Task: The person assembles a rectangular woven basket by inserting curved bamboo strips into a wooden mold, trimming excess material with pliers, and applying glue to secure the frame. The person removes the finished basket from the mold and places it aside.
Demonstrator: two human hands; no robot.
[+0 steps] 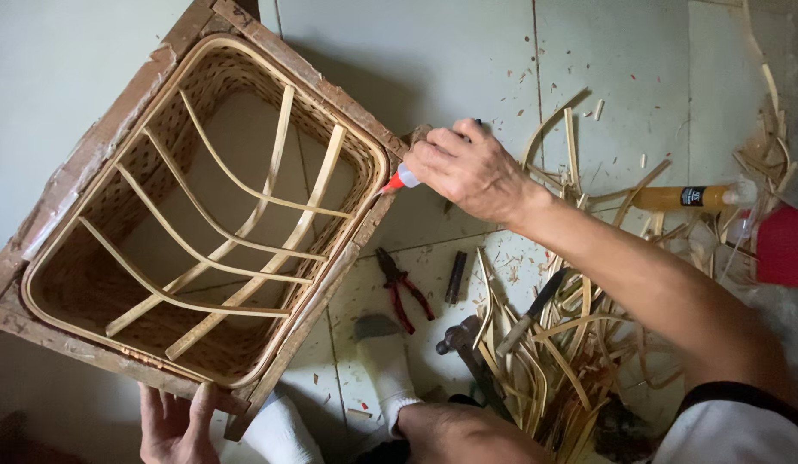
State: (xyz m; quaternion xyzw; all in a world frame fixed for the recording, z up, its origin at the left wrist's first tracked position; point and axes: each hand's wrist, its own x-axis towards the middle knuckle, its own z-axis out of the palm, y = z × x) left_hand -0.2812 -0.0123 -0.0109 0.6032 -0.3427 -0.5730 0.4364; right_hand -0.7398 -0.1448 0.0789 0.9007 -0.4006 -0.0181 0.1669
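The basket [201,206] sat tilted in its wooden frame [90,146] on the floor. The right hand [468,167] squeezed a small glue bottle [402,179], its red tip touching the basket's rim. The left hand [176,425] gripped the frame's bottom edge. Red pliers [401,286] lay nearby.

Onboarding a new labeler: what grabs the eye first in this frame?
The big square woven basket in a wooden frame fills the left. The right hand presses a red-tipped glue bottle to its rim; the left hand steadies its lower edge. Bamboo strips, red-handled pliers and a hammer litter the tiles.
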